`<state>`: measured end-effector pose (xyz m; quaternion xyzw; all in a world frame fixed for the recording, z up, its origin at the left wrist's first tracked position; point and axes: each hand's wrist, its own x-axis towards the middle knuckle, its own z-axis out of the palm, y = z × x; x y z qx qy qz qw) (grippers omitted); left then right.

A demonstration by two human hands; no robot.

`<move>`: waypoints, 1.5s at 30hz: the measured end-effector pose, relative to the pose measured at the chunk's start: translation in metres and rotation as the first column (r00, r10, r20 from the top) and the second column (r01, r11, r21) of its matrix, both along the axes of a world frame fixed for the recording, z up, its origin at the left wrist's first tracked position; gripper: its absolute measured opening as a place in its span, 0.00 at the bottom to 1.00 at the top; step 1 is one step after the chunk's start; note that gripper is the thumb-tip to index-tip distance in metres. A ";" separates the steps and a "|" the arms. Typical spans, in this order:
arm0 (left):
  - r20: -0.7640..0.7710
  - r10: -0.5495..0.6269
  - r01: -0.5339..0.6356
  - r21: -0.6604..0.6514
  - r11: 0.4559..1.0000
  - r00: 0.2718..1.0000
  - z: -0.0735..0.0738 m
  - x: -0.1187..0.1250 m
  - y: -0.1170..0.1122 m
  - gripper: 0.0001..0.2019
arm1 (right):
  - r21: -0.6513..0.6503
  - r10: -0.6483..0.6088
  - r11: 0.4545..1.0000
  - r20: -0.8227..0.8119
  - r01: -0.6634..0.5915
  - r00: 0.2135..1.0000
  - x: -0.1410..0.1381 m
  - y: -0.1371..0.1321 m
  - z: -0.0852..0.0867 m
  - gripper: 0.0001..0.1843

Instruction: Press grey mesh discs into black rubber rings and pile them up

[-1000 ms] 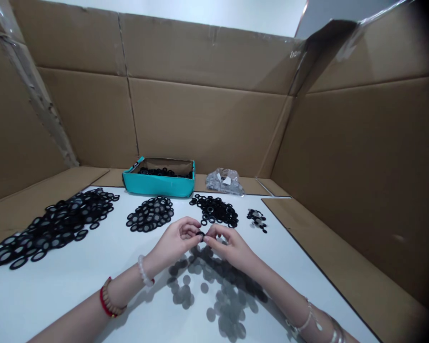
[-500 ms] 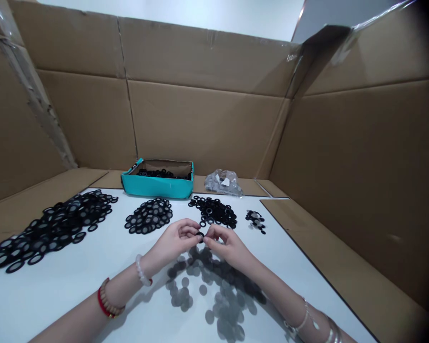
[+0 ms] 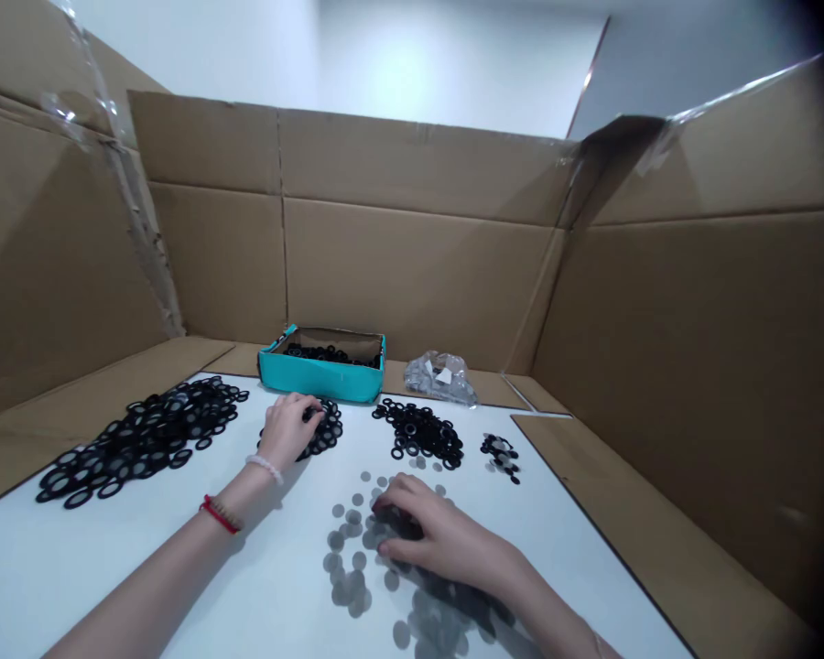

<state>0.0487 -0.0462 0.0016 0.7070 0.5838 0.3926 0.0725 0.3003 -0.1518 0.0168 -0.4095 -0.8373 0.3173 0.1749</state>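
Note:
My left hand (image 3: 289,428) is over a pile of black rings with grey discs inside (image 3: 328,430), covering its left part. The fingers are curved, with dark rings showing in the gap beside the thumb; I make out nothing held in them. Low over scattered grey translucent discs (image 3: 358,560), my right hand (image 3: 426,529) has its thumb and fingers apart and its shadow falls on the discs. Behind that hand lies a heap of plain black rings (image 3: 422,434).
A larger heap of disc-filled rings (image 3: 144,437) spreads at the left. At the back stand a teal box (image 3: 321,377) with black rings and a clear plastic bag (image 3: 439,377). A small cluster of black and grey pieces (image 3: 501,456) lies right. Cardboard walls (image 3: 412,275) surround the white table.
My hands were together around a black ring and have parted. The left moved to the ring pile at the upper left; the right went down to the grey discs. The view tilted up.

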 end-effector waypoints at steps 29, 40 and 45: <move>0.450 -0.440 0.622 -0.452 0.639 0.778 0.005 0.076 -0.034 0.12 | -0.124 -0.384 0.920 -0.479 0.373 0.789 0.001 0.029 -0.009 0.08; 0.790 -0.181 0.711 -0.394 0.582 0.586 0.018 0.083 -0.062 0.11 | -0.395 -0.432 0.895 -0.658 0.206 0.617 0.001 0.039 -0.018 0.21; 0.788 -0.219 0.695 -0.329 0.639 0.575 0.017 0.088 -0.070 0.11 | -0.375 -0.435 0.894 -0.588 0.246 0.682 0.000 0.039 -0.021 0.21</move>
